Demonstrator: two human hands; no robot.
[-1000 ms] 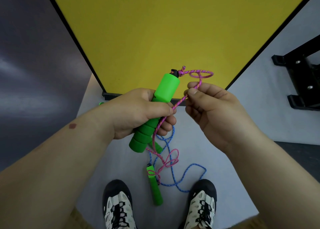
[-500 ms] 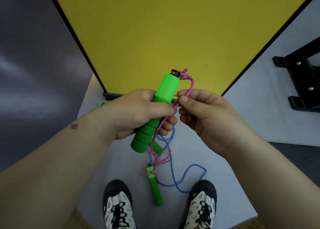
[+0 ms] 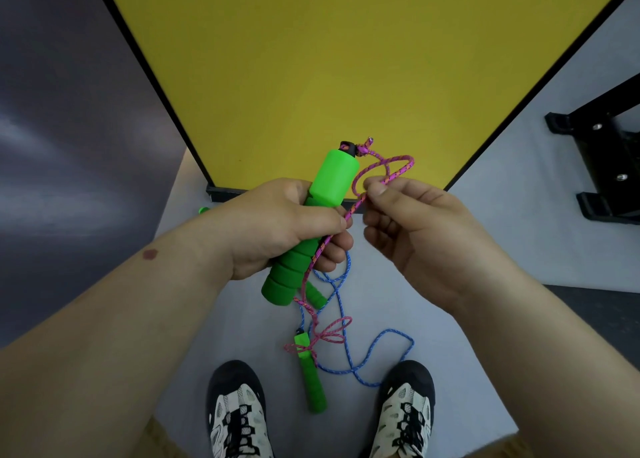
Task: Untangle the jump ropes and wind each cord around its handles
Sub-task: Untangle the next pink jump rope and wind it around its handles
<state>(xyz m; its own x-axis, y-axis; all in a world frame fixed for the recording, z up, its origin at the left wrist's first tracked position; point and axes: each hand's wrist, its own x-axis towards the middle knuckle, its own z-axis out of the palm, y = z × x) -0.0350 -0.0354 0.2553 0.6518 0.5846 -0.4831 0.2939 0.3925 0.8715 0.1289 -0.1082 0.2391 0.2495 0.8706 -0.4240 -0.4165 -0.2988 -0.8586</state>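
My left hand (image 3: pixel 277 225) grips a thick green foam handle (image 3: pixel 329 184), held upright and tilted right, its black cap at the top. A pink cord (image 3: pixel 384 161) is knotted at that cap, loops to the right, and runs down past my left fingers. My right hand (image 3: pixel 412 229) pinches this loop between thumb and forefinger. Below, the pink cord tangles with a blue cord (image 3: pixel 374 350) on the floor around a second green handle (image 3: pixel 313 385). Another green handle (image 3: pixel 317 295) shows partly behind the held one.
A yellow panel with a black frame (image 3: pixel 311 59) stands ahead, its base on the grey floor (image 3: pixel 512 232). A black metal stand (image 3: pixel 602 167) is at the right. My two shoes (image 3: pixel 239 416) are planted either side of the floor handle. A small green piece (image 3: pixel 203 210) lies by the panel's base.
My right hand has pulled away from the handle to the right, opening the pink cord into a wider loop near the cap. The left hand has kept its grip.
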